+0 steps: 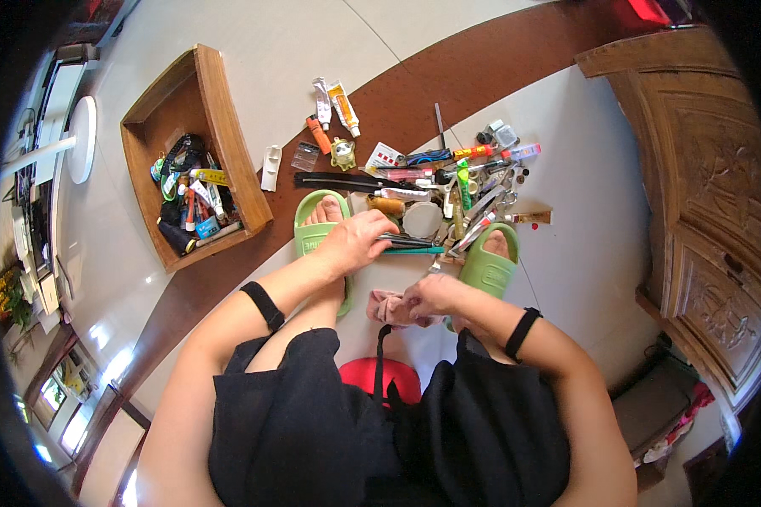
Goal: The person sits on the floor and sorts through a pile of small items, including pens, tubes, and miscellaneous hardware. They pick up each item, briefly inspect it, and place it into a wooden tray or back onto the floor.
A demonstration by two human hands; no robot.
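My left hand (361, 240) is closed, its fingertips pinching the near ends of several thin dark pen-like sticks (410, 242). A green stick (414, 251) lies right alongside them. My right hand (435, 297) grips a crumpled pink cloth (387, 305) low between my feet. Just beyond both hands spreads a pile of small things: a round pale disc (422, 220), a tan roll (385, 205), a bright green tube (464, 184), a red-and-yellow tube (473, 152) and a long black strip-like object (338, 182). Scissors and metal tools are tangled at the pile's right side.
A wooden drawer (243, 160) holding assorted small items stands to the left. White-and-orange tubes (343, 108), an orange lighter-like object (318, 135) and a gold figurine (342, 153) lie beyond the pile. Green slippers (489, 269) flank it. A carved wooden cabinet (719, 186) borders the right.
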